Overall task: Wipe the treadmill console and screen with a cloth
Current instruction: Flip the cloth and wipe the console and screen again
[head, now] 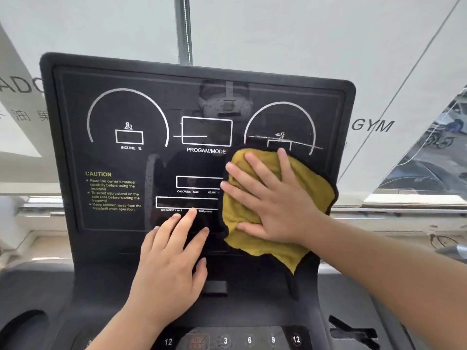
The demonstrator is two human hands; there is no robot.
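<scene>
**Friend:** Where have you got to on it?

**Me:** My right hand (267, 198) is spread flat, fingers wide, pressing the yellow cloth (310, 188) against the right half of the screen (126, 160), below the right-hand dial. I'm not gripping it, just pinning it under my palm. The cloth's lower corner hangs down over the console (101, 286).

**Friend:** And the other hand?

**Me:** My left hand (169, 258) is open too, holding nothing, with its fingertips resting on the lower middle of the panel, just beside the cloth. I'd say it's there to steady me.

**Friend:** Any trick to doing this bit well?

**Me:** Keep the palm flat so the pressure stays even, and work in overlapping passes toward the left, where the caution text (113, 192) is. The glass looks smeary around the middle, so I'd go slowly there. My bare fingers will probably leave marks on the glass, so I should wipe that spot last, then the number keys (249, 339) along the bottom
</scene>
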